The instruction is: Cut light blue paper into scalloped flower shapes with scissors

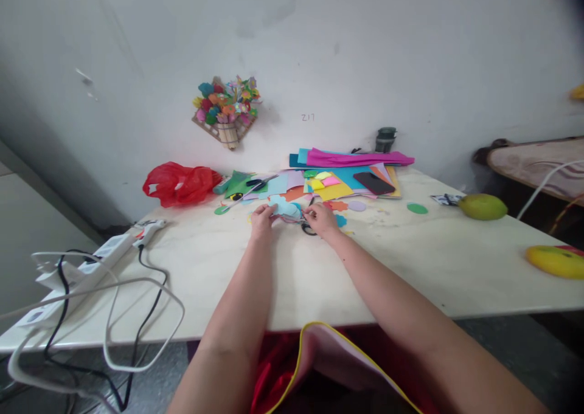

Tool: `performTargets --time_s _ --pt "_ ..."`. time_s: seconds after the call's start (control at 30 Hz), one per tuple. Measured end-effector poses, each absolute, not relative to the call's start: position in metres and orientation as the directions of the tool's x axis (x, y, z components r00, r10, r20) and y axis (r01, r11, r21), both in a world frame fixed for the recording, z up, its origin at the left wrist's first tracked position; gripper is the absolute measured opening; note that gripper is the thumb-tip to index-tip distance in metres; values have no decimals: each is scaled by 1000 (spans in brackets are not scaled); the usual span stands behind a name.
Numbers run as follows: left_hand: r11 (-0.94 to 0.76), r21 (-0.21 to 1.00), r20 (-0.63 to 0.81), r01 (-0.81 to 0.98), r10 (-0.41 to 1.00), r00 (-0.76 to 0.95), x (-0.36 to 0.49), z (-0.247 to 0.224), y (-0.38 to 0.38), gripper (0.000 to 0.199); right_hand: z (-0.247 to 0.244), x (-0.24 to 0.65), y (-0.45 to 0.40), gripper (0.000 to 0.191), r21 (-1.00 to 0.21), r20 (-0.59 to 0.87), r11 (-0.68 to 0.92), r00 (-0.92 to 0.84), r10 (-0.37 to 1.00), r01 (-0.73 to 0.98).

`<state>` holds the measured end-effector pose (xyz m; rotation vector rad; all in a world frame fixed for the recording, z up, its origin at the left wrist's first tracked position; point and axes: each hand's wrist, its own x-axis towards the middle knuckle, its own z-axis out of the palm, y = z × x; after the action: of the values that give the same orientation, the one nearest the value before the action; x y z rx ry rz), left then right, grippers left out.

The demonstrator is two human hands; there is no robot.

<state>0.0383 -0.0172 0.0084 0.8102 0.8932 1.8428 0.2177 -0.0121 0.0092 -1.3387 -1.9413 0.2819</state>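
Observation:
My left hand (261, 220) is closed on the left edge of a light blue paper cutout (283, 206) with a scalloped outline. At the cutout's right side, the fingers of my right hand (323, 220) are pinched together; what they grip is too small to make out. A black loop, apparently a scissors handle (309, 229), lies on the table just below my right fingers. Orange paper cutouts (338, 206), a lilac oval (356, 206) and a blue scalloped cutout (340, 220) lie to the right of that hand.
Coloured sheets (283, 183), another pair of scissors (260, 183), a phone (374, 183) and a magenta roll (356, 157) lie behind. A red plastic bag (180, 184) and a power strip (98, 265) with cables are left. Mangoes (483, 207) lie right.

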Motion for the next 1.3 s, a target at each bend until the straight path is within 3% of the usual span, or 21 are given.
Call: performTargets --time_s 0.17,0.3,0.47,0.77,1.0,1.3 --pt "-376 800 147 -467 878 -455 36 10 -18 34 22 219 -26 24 -256 362 324 -220 906 911" --pt "-381 778 114 -499 867 -484 34 10 -19 33 28 218 -29 30 -151 245 273 -231 941 950" --pt "-351 767 81 -537 883 -463 34 9 -19 30 25 218 -26 33 -133 222 298 -265 939 945" --pt "-261 809 45 -527 921 -388 37 10 -21 27 29 220 -34 36 -48 305 416 -383 872 908" --pt "-275 807 46 -523 912 -408 36 9 -21 28 32 218 -37 44 -89 181 375 -355 917 923" --pt "-286 812 63 -510 910 -410 38 10 -23 36 34 217 -40 44 -62 164 417 -403 900 907"
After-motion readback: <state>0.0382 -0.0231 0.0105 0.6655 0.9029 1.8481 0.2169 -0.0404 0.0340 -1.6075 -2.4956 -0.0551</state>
